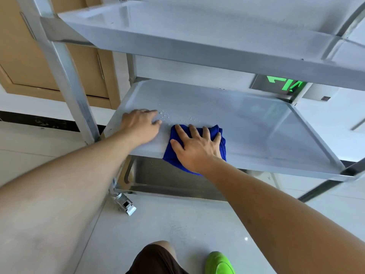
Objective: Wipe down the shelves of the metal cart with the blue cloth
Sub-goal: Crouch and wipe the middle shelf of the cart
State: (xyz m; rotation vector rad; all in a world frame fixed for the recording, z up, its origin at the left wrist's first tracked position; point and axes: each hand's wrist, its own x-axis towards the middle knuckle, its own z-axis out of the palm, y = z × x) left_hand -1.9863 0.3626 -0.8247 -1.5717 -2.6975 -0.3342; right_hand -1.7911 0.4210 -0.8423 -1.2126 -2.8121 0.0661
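Observation:
The metal cart fills the view, with a top shelf (197, 36), a middle shelf (246, 123) and a lower shelf (169, 180). The blue cloth (221, 139) lies folded at the front edge of the middle shelf. My right hand (197, 147) presses flat on the cloth with fingers spread. My left hand (140, 125) rests palm down on the bare shelf just left of the cloth, holding nothing. Water droplets (166, 115) sit on the shelf between my left fingertips and the cloth.
The cart's left post (67, 76) runs down to a caster wheel (124, 202) on the pale tiled floor. A wooden door (23, 56) stands behind at left. A green exit sign (284, 84) is on the wall at right. My knee and a green shoe (219, 264) are below.

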